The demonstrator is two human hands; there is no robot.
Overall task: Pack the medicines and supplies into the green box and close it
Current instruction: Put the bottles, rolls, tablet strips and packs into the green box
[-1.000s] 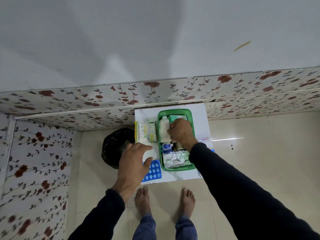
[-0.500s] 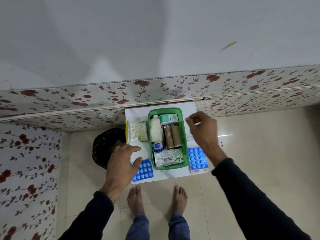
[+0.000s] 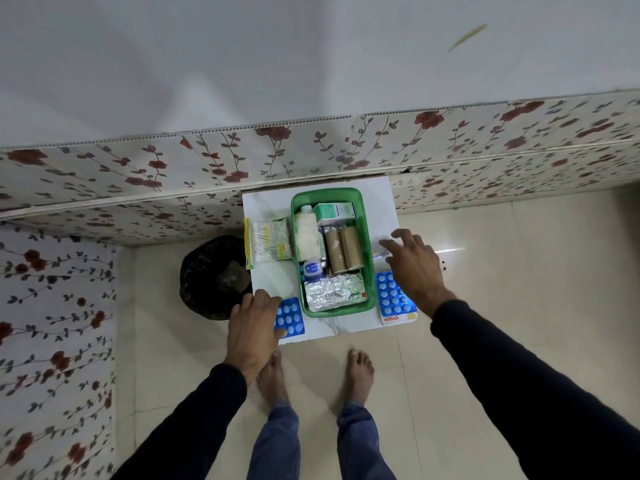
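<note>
The green box [image 3: 367, 258] stands open on a small white table [image 3: 381, 202]. Inside lie a white bottle [image 3: 307, 237], a green-white carton [image 3: 335, 212], two brown rolls [image 3: 343, 250], a small blue-capped jar [image 3: 312, 269] and silver foil strips [image 3: 334, 292]. A packet of cotton swabs [image 3: 268, 243] lies left of the box. My left hand [image 3: 254, 327] rests, fingers spread, on a blue blister pack [image 3: 290, 317] at the table's front left. My right hand [image 3: 414, 268] hovers open over a small tube [image 3: 378, 254], just above another blue blister pack [image 3: 394, 299].
A black bag-lined bin [image 3: 216, 277] stands on the floor to the left of the table. Floral-patterned wall panels run behind and on the left. My bare feet [image 3: 360, 375] are on the tiled floor just in front of the table.
My right hand left the inside of the box and swung to its right side, lowering toward the tube. My left hand slid down from the table's left middle onto the blue blister pack.
</note>
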